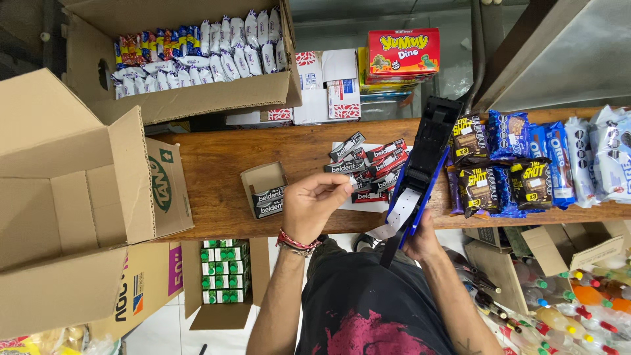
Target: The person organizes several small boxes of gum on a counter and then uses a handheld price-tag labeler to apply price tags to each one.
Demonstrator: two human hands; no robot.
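Observation:
My left hand (314, 205) holds a small black gum pack (353, 181) between thumb and fingers, just above the wooden shelf's (217, 174) front edge. My right hand (420, 240) grips the handle of a blue and black price-label gun (420, 172), whose white label strip trails down toward me. A pile of the same black gum packs (371, 165) lies on a white sheet right behind my left hand. A small open cardboard box (265, 189) with two gum packs in it sits to the left of that hand.
A large open carton (72, 197) stands at the left. Another carton of wrapped snacks (197, 56) sits at the back. Packs of cookies and chocolate snacks (526, 164) fill the shelf's right. A box of green packs (223, 279) and bottles (565, 315) are below.

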